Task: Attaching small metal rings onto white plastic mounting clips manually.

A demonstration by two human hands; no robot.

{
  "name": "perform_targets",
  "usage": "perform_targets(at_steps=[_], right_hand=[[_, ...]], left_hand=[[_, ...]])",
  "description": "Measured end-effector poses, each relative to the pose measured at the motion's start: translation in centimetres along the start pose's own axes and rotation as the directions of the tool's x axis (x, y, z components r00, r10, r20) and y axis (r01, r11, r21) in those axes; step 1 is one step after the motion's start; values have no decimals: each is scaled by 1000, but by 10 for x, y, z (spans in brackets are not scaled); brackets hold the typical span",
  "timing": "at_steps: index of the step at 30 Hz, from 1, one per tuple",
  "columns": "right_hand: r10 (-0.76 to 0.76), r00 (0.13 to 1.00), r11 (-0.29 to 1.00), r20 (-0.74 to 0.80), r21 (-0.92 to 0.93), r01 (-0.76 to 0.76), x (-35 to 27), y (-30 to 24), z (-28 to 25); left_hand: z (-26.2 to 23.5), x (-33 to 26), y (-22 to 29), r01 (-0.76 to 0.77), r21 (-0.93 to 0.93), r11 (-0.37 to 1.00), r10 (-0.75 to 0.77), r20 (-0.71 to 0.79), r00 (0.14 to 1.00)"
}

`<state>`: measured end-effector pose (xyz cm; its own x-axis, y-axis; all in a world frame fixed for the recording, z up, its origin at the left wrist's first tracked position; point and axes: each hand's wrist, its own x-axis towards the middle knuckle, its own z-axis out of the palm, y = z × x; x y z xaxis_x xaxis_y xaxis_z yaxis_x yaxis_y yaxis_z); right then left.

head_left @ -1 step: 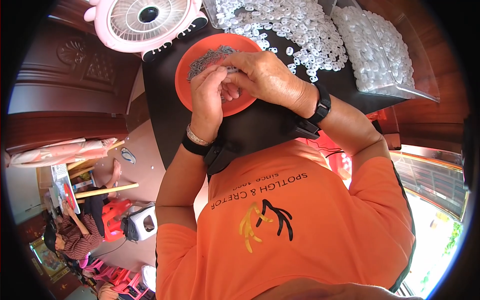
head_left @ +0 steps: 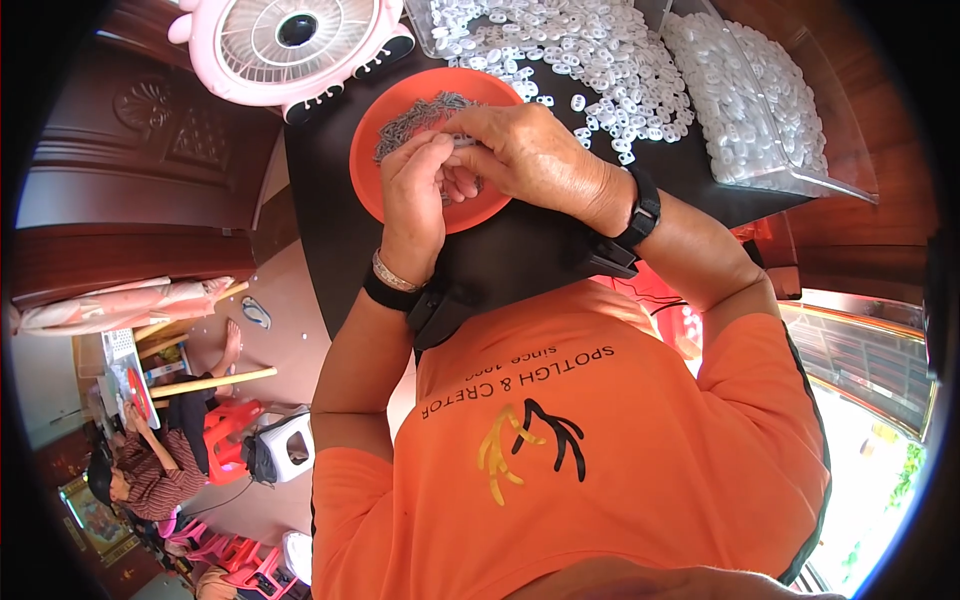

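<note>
Small metal pieces point(head_left: 415, 118) worked over an orange dish point(head_left: 372, 160)
Left hand point(head_left: 415, 195) and right hand point(head_left: 525, 150) pinch a piece together, unchanged from before.

Left hand point(head_left: 415, 195) and right hand point(head_left: 525, 150) meet over orange plate point(head_left: 400, 100) of small grey metal parts point(head_left: 420, 112), fingertips pinched together on one small piece. White plastic rings point(head_left: 590, 50) heaped far right on dark surface point(head_left: 330, 230); pink fan point(head_left: 290, 45) far left.
</note>
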<state>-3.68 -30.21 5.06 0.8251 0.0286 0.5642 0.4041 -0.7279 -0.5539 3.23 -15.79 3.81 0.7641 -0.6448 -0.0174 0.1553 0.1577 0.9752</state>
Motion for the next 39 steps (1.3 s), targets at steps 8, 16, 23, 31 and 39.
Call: perform_targets(at_steps=[8,16,23,31,39], right_hand=[[-75,994,997,-73,19,77,0,-8,-1],[-179,944,930,-278,-361,70,14,-22,-51],[-101,716,571,-691,-629,-527,16,-48,-157],[227,959,866,-168,-415,-278,2,33,-95],[455,874,835,170,-423,-353,-3,78,-56]], left_hand=[[-2,-3,-1,-74,7,997,74,33,997],[-4,-5,7,-125,21,992,124,36,992],[-8,-1,11,-121,39,992,120,40,992],[-14,1,7,-136,52,989,135,22,991],[-14,1,7,-142,97,985,140,22,990]])
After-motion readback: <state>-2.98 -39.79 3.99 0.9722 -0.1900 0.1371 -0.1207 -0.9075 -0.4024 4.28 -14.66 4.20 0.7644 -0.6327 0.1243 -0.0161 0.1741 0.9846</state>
